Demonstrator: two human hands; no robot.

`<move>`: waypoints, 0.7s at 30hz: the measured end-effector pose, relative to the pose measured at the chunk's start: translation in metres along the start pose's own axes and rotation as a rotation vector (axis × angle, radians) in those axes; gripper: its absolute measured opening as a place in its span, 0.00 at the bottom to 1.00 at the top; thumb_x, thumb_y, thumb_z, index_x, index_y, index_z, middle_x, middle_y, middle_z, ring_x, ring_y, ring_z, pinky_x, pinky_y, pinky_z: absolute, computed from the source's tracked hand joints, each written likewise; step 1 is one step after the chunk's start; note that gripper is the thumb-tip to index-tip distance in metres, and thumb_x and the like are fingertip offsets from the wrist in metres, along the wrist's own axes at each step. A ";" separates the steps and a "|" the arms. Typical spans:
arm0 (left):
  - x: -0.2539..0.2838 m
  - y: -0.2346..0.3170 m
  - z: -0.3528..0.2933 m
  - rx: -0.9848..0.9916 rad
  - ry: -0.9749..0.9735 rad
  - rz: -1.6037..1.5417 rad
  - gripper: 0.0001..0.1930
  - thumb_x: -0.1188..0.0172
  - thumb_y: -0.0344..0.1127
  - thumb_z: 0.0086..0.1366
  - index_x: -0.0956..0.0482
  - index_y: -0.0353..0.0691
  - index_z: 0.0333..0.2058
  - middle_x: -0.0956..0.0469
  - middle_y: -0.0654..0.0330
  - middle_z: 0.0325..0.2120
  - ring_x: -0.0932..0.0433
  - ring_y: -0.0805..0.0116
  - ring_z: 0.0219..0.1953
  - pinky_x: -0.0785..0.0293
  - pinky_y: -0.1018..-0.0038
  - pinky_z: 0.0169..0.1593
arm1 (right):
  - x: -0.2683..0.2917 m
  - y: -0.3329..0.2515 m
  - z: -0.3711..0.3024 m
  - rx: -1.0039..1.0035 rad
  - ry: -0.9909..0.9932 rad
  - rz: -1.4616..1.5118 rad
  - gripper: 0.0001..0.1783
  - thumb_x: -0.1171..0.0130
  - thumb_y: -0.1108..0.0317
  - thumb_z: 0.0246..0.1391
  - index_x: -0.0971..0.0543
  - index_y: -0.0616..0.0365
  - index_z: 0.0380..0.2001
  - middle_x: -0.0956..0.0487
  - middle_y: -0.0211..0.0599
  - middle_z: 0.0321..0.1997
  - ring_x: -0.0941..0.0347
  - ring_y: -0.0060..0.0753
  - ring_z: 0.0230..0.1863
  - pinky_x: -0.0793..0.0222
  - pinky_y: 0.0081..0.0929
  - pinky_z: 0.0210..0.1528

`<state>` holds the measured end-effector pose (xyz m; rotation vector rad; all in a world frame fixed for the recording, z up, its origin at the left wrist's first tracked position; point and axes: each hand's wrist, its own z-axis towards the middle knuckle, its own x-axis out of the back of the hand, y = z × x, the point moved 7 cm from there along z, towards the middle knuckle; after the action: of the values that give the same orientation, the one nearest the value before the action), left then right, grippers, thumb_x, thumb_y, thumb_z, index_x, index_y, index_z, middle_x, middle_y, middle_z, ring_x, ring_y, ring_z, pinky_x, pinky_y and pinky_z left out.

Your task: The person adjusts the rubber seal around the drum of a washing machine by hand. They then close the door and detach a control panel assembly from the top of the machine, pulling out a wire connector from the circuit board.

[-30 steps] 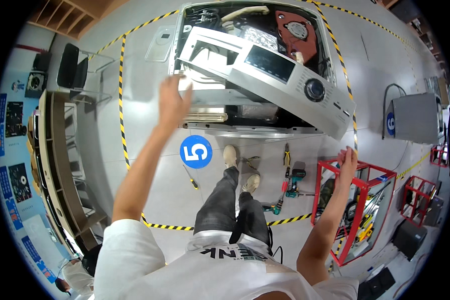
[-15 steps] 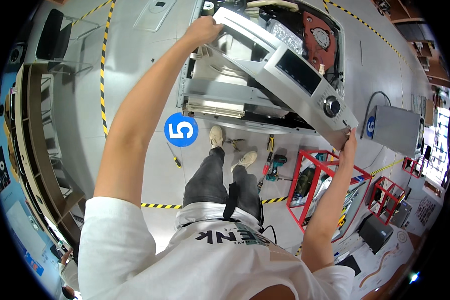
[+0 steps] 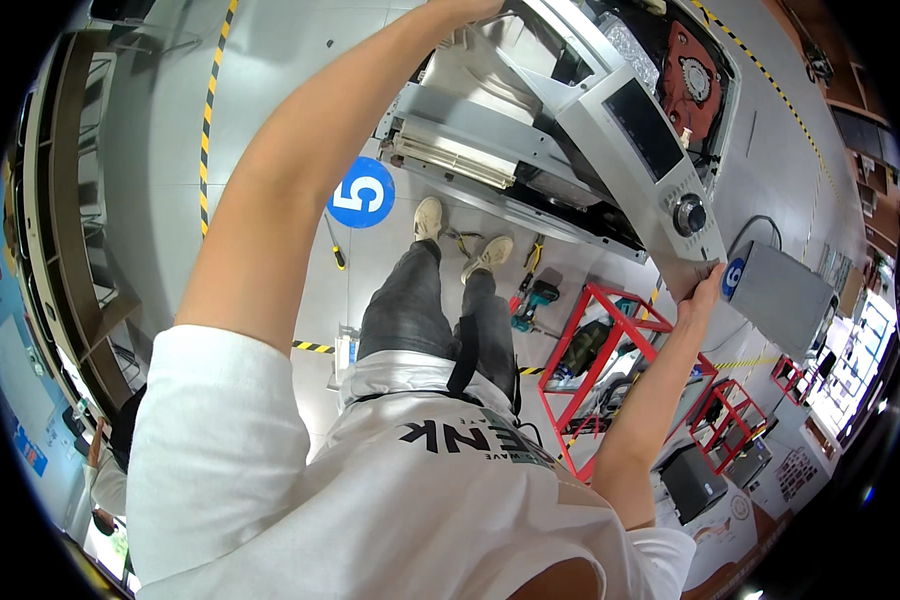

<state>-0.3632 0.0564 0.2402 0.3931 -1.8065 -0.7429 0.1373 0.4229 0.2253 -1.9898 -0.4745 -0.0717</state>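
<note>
A long silver appliance control panel [image 3: 610, 130], with a dark display and a round knob, is held up at a slant in both hands. My left hand [image 3: 475, 8] closes on its far left end; the top edge of the picture cuts off part of that hand. At the near right end, just past the knob, my right hand [image 3: 705, 290] grips the panel's corner. Behind and below the panel lies an opened appliance body [image 3: 470, 135], its inner parts exposed. A red-brown inner part [image 3: 692, 80] with a round centre shows beyond the display.
Pliers [image 3: 534, 254], a cordless drill [image 3: 538, 298] and a screwdriver [image 3: 338, 252] lie on the floor near my feet. To the right stand a red-framed rack [image 3: 570, 410] with tools and a grey box-shaped unit [image 3: 782, 305]. Shelving [image 3: 55, 200] lines the left; a person [image 3: 108, 485] is at lower left.
My view has shifted and turned, so the appliance body sits higher and further right. The panel stays in both hands and slants more steeply.
</note>
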 end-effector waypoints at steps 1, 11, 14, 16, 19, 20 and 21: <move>-0.002 0.000 0.001 0.006 -0.013 0.001 0.22 0.43 0.48 0.58 0.23 0.31 0.40 0.22 0.41 0.41 0.24 0.45 0.47 0.27 0.57 0.49 | -0.001 -0.001 -0.003 -0.007 0.016 0.001 0.29 0.54 0.43 0.63 0.30 0.56 0.54 0.27 0.35 0.54 0.28 0.35 0.51 0.29 0.36 0.52; -0.015 -0.016 0.025 0.194 -0.165 -0.327 0.24 0.40 0.49 0.59 0.21 0.26 0.36 0.21 0.46 0.27 0.24 0.58 0.23 0.27 0.64 0.30 | -0.002 0.000 0.002 0.055 0.131 -0.006 0.29 0.51 0.45 0.62 0.28 0.59 0.53 0.27 0.35 0.53 0.28 0.33 0.50 0.30 0.33 0.52; -0.005 -0.013 0.010 0.249 -0.217 -0.462 0.29 0.42 0.54 0.61 0.23 0.26 0.42 0.23 0.45 0.26 0.29 0.61 0.17 0.28 0.56 0.32 | 0.008 0.006 0.015 0.058 0.126 0.001 0.28 0.49 0.46 0.62 0.27 0.59 0.52 0.26 0.35 0.52 0.28 0.33 0.49 0.30 0.33 0.51; 0.017 0.007 -0.029 0.281 -0.229 -0.442 0.30 0.44 0.55 0.62 0.23 0.26 0.44 0.23 0.44 0.25 0.29 0.60 0.19 0.29 0.50 0.35 | 0.018 0.009 0.020 0.051 0.135 -0.003 0.28 0.49 0.46 0.62 0.27 0.59 0.52 0.26 0.35 0.51 0.28 0.33 0.48 0.29 0.34 0.50; 0.026 -0.002 -0.049 0.259 -0.254 -0.559 0.33 0.47 0.59 0.63 0.25 0.29 0.49 0.22 0.45 0.33 0.25 0.57 0.29 0.33 0.43 0.43 | 0.015 0.011 0.017 0.049 0.092 0.023 0.27 0.49 0.46 0.62 0.27 0.59 0.51 0.26 0.35 0.51 0.28 0.33 0.49 0.30 0.34 0.51; 0.029 -0.005 -0.057 0.248 -0.267 -0.638 0.33 0.47 0.59 0.63 0.26 0.29 0.49 0.22 0.46 0.35 0.25 0.56 0.32 0.34 0.43 0.44 | 0.015 0.011 0.020 0.049 0.054 0.034 0.28 0.49 0.46 0.62 0.27 0.59 0.52 0.26 0.36 0.52 0.28 0.34 0.50 0.30 0.34 0.52; 0.041 0.013 -0.079 0.198 -0.373 -0.566 0.32 0.49 0.58 0.65 0.26 0.31 0.51 0.22 0.49 0.42 0.24 0.57 0.40 0.32 0.49 0.47 | 0.023 0.010 0.021 0.053 0.033 0.050 0.28 0.49 0.46 0.62 0.28 0.59 0.52 0.26 0.36 0.53 0.29 0.34 0.51 0.31 0.35 0.53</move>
<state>-0.3033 0.0184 0.2956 0.9760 -2.1523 -1.0808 0.1592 0.4446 0.2129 -1.9448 -0.4009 -0.0597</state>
